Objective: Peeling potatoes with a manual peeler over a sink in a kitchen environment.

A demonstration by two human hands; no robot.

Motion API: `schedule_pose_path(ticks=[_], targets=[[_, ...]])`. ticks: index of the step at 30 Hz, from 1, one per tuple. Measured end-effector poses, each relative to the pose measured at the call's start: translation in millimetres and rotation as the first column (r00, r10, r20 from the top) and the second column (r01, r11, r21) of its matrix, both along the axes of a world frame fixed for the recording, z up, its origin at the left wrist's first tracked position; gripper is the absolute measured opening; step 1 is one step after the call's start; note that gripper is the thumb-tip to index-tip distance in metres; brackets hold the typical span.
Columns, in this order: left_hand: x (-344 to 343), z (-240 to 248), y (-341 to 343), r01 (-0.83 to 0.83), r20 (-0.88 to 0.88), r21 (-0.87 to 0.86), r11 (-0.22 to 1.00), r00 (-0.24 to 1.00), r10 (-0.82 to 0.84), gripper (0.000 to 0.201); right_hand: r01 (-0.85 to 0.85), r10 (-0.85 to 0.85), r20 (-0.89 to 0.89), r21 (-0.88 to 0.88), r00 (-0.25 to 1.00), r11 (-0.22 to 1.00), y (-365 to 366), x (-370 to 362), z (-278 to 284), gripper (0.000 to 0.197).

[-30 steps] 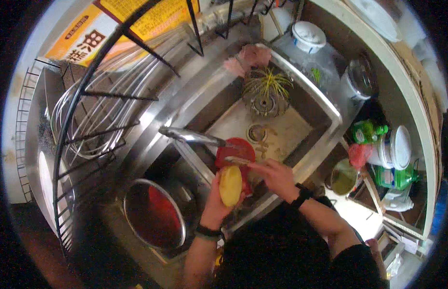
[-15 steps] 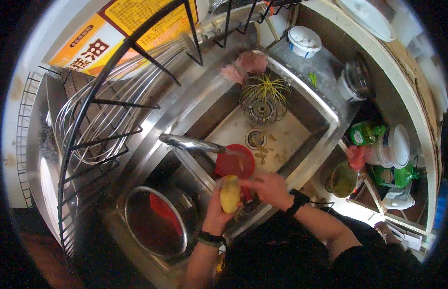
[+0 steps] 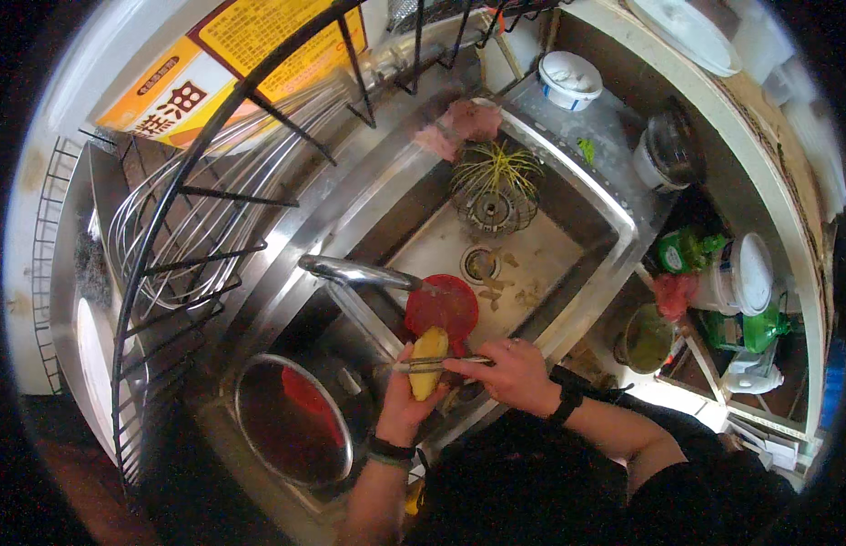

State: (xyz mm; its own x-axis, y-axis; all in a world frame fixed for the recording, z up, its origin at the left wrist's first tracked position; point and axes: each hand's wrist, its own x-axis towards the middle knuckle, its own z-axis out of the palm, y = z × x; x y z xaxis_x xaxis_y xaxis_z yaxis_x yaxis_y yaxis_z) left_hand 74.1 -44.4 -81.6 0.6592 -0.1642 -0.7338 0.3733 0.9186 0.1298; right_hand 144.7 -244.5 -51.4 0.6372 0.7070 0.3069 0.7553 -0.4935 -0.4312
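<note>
My left hand (image 3: 401,400) is closed around a yellow, peeled-looking potato (image 3: 431,346) at the near edge of the sink (image 3: 548,329). Shut in my right hand (image 3: 523,378) is a thin metal peeler (image 3: 468,360), which lies crosswise over the potato. Just beyond my hands is a red plastic dipper (image 3: 452,314), under the end of the metal faucet (image 3: 359,271). Strips that look like peel (image 3: 494,289) lie around the drain (image 3: 480,264).
A wire basket-like piece (image 3: 496,215) with yellow-green strands stands in the sink's far corner, near a pink cloth (image 3: 473,120). Left are a steel pot (image 3: 348,428) with something red inside, a big whisk (image 3: 150,209) and a black wire rack (image 3: 136,300). Bottles and tubs (image 3: 755,273) fill the right side.
My right hand, blurred before, has shifted slightly, and the peeler now shows clearly across the potato. My left hand keeps its hold, with the potato tilted a little differently.
</note>
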Motion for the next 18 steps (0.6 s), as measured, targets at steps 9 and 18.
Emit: schedule_pose_path(ticks=[9, 18], targets=[[8, 32, -20, 0.157, 0.057, 0.281, 0.947, 0.982, -0.18, 0.039, 0.348, -0.396, -0.305, -0.203, 0.866, 0.915, -27, 30, -72, 0.042], [22, 12, -12, 0.195, -0.059, 0.532, 0.824, 0.979, -0.193, 0.04, 0.114, -0.11, 0.047, -0.098, 0.993, 0.989, -15, 7, -8, 0.055]])
